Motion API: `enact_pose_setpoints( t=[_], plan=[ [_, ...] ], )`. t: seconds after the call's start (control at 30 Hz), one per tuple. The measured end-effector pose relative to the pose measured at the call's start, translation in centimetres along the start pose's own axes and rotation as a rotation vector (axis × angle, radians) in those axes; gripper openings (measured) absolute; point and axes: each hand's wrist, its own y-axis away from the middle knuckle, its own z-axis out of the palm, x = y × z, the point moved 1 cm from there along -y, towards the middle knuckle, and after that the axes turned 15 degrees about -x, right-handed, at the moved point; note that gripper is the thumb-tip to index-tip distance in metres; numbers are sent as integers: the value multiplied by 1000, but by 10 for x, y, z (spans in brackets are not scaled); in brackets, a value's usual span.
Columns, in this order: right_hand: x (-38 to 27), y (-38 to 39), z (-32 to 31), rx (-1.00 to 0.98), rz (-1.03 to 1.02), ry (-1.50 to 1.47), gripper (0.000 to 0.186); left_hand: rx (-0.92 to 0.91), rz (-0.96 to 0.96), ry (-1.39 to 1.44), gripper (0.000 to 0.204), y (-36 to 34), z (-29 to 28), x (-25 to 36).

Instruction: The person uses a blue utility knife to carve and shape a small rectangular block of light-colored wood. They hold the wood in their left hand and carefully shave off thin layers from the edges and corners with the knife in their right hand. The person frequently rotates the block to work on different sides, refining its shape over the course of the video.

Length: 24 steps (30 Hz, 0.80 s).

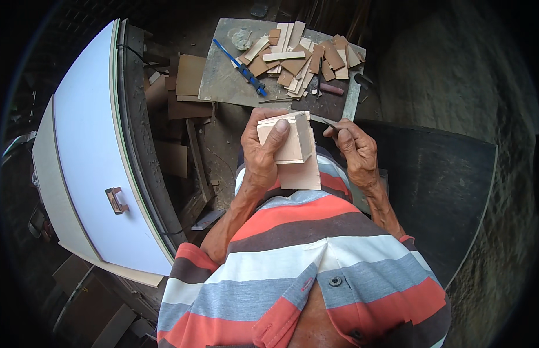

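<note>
My left hand (263, 148) grips a small pale wooden box-shaped piece (281, 145), its thumb pressed on the upper face. Beneath that box part, a flat wooden panel (300, 176) sticks out toward my lap. My right hand (356, 149) is closed around a thin metal blade-like tool (323, 120), pinched between thumb and fingers. The tool's far end reaches the box's upper right edge; I cannot tell whether it touches. Both hands are above my lap, at the near side of a low work table (217, 78).
A heap of thin wood offcuts (292, 55) covers the table, with a blue bar-like tool (240, 68) and a red-handled tool (331, 89) beside it. At left stands a lit white panel (98, 145) bearing a small wooden piece (116, 200). A dark board (432, 180) lies at right.
</note>
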Motion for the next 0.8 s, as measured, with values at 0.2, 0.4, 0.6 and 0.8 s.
enact_pose_setpoints(
  t=[0.2,0.4,0.6,0.8],
  plan=[
    [-2,-9,1,-79,-168,231,21,-41,-170,458,29,-2,6,4],
    [-6,-10,4,61,-221,373,18,22,-305,701,28,-5,10,2],
    [-9,-10,-1,-80,52,-19,20,22,-275,526,25,-4,9,-2],
    [0,-17,2,-46,-46,162,23,-26,-250,560,24,-4,12,-5]
  ],
)
